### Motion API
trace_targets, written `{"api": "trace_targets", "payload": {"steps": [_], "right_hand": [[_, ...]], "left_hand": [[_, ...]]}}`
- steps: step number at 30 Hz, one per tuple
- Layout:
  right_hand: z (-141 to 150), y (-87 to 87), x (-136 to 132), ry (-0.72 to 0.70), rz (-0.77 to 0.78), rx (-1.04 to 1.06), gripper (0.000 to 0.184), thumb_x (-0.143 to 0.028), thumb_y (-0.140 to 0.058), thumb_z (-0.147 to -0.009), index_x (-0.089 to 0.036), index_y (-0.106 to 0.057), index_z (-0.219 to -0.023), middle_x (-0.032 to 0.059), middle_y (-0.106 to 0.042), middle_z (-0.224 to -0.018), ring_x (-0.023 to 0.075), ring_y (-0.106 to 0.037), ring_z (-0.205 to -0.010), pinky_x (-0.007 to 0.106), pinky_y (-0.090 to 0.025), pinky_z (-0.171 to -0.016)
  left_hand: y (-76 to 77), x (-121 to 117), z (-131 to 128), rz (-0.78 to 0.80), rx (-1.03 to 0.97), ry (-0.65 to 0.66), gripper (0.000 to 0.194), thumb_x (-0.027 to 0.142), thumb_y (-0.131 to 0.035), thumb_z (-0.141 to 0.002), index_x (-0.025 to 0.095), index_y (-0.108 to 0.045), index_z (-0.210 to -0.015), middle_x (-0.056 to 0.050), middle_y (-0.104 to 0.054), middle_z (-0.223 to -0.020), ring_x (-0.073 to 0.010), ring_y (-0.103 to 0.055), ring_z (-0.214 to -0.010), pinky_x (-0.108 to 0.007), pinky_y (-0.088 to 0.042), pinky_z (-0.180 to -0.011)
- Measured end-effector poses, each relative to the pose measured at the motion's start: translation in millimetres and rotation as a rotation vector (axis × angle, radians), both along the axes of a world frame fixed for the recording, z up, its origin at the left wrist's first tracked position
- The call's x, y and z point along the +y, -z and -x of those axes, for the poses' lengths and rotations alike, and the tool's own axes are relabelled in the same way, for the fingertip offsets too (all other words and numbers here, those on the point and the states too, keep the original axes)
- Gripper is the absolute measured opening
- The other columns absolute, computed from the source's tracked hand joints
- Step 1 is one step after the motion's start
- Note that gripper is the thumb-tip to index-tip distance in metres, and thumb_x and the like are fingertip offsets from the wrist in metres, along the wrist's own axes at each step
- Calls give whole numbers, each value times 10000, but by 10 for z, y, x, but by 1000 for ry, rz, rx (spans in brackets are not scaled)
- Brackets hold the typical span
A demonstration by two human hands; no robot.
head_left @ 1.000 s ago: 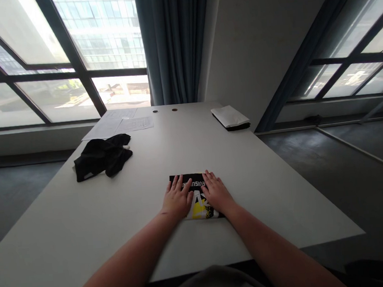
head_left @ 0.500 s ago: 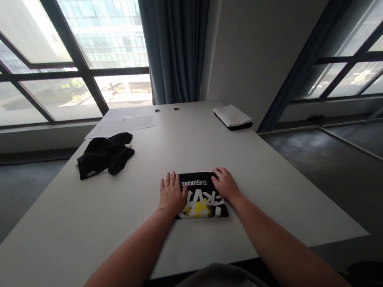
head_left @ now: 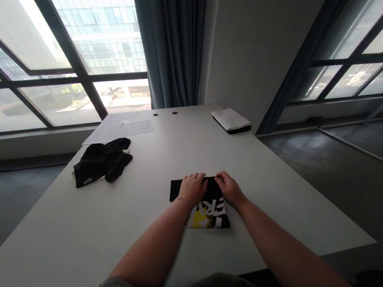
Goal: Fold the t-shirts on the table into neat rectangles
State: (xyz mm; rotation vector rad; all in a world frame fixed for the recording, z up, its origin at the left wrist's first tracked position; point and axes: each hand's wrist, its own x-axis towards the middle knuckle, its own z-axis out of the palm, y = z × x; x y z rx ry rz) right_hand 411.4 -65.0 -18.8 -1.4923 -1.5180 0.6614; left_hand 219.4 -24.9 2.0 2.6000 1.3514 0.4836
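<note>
A folded black T-shirt [head_left: 214, 210] with white lettering and a yellow print lies flat on the white table in front of me. Over its far edge, near the middle, is my left hand [head_left: 193, 190], fingers bent at the edge and thumb on the near side; it covers part of the lettering. My right hand [head_left: 231, 189] pinches the far right corner between thumb and fingers. What the fingertips do behind the edge is hidden.
On the white table [head_left: 134, 215], a crumpled black garment [head_left: 102, 161] lies at left, with printed papers [head_left: 119, 128] behind it. A folded white and black item [head_left: 231, 119] lies at the far right. Two round holes are near the far edge.
My hands first lay flat on the T-shirt, then spread to its sides. Now the left has moved right to the far edge, and the right has closed on the far right corner.
</note>
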Motion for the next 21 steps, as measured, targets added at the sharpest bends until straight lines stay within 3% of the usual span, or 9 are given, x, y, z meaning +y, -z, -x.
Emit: {"api": "trace_targets", "payload": {"steps": [6, 10, 13, 18, 21], "right_hand": [[47, -38, 73, -11, 46, 225, 343, -594, -566, -902, -258, -523, -961, -6, -637, -791, 193, -589, -688, 315, -489, -647], [19, -79, 10, -174, 214, 482, 480, -556, -654, -884, -303, -416, -1216, -43, -675, -845, 169, -628, -657, 285, -508, -605], [-8, -164, -67, -321, 322, 596, 683, -496, -721, -865, -351, -307, -1389, -22, -731, -993, 196, -711, -793, 342, -582, -719], [-43, -255, -60, -498, 463, 479, 523, -439, -745, -865, -249, -575, -1322, 62, -751, -1139, 256, -741, -1003, 436, -594, -921], [-36, -221, -16, -515, 507, 429, 540, -396, -779, -836, -232, -628, -1329, 77, -756, -1172, 276, -747, -1016, 457, -605, -924]], "left_hand": [[-62, 158, 205, 84, 33, 24, 308, 458, -437, -1063, 243, -653, -1106, -54, -736, -1111, -232, -670, -1070, -356, -471, -939], [-61, 211, 253, 111, 5, 16, 303, 433, -401, -1078, 265, -652, -1079, -42, -728, -1107, -216, -674, -1043, -335, -466, -912], [-35, 241, 260, 121, -17, -68, 323, 431, -368, -1088, 271, -648, -1064, -40, -722, -1103, -212, -674, -1031, -329, -462, -896], [5, 288, 271, 121, -16, -155, 350, 430, -335, -1095, 259, -636, -1046, -43, -721, -1083, -215, -676, -1007, -340, -465, -876], [5, 294, 276, 131, -14, -141, 367, 416, -318, -1095, 256, -643, -1036, -43, -725, -1090, -215, -675, -1006, -339, -469, -866]]}}
